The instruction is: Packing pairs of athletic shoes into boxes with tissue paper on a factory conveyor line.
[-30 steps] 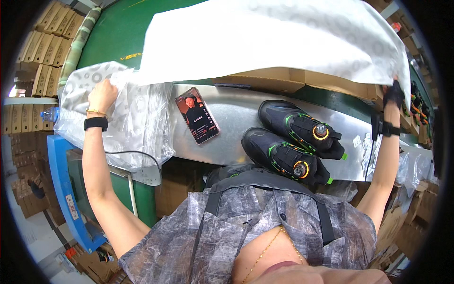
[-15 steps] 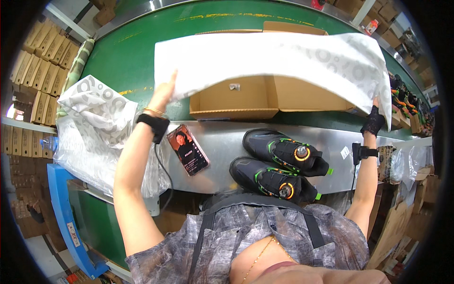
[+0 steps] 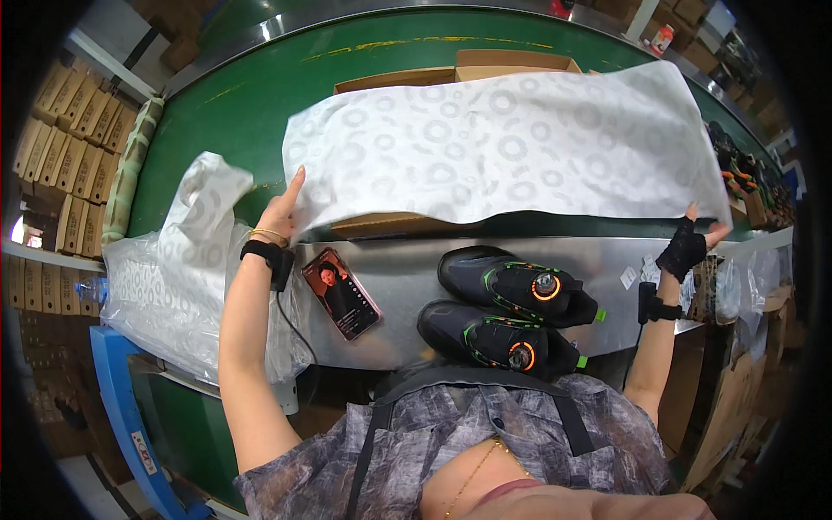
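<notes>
White, thin sheet material printed with pale grey rings [image 3: 503, 143] stretches across the upper centre of the frame, draped over an open brown cardboard box [image 3: 381, 226] whose edges show above and below it. At the sheet's lower left corner, the bare left hand [image 3: 282, 211] has its thumb raised against the edge, its other fingers partly hidden; I cannot tell whether they pinch it. Right of centre, the right hand [image 3: 687, 247], in a black fingerless glove, has two digits spread at the sheet's lower right corner; its grip cannot be told either. Below the sheet, a pair of black and dark grey shoes with green and orange trim [image 3: 468, 271] lies on a silvery metal strip [image 3: 399, 260]. Left of them rests a lit rectangular phone [image 3: 341, 295].
</notes>
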The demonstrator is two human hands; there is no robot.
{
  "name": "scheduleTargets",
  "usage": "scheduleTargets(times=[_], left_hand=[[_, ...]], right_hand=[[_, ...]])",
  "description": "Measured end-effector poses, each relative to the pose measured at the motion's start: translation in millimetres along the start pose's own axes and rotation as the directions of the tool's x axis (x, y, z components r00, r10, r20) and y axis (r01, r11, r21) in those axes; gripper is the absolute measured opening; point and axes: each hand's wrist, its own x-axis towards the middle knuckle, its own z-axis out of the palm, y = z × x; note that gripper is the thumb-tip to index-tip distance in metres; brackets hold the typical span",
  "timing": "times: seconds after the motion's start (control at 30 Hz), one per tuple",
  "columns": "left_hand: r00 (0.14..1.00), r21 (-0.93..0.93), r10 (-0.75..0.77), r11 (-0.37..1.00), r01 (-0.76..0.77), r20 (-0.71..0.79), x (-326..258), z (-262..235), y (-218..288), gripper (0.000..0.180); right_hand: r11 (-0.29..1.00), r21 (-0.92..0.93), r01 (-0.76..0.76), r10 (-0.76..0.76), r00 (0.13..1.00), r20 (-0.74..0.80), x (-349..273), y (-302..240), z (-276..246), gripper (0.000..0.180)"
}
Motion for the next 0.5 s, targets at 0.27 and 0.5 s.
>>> scheduleTargets(times=[0.27, 0.5], left_hand=[[0.943, -0.614, 0.164, 0.788, 0.05, 0.288, -5, 26, -1, 0.034], [0.965, -0.7, 0.164, 0.714, 0.026, 0.202, -8, 18, -15, 0.035]], right_hand=[[0.577, -0.208, 0.79, -0.5, 0.542, 0.675, -10, -136, 45, 0.057], [0.834, -0.141, 0.534, -0.117, 0.42, 0.9, -39, -60, 97, 0.059]])
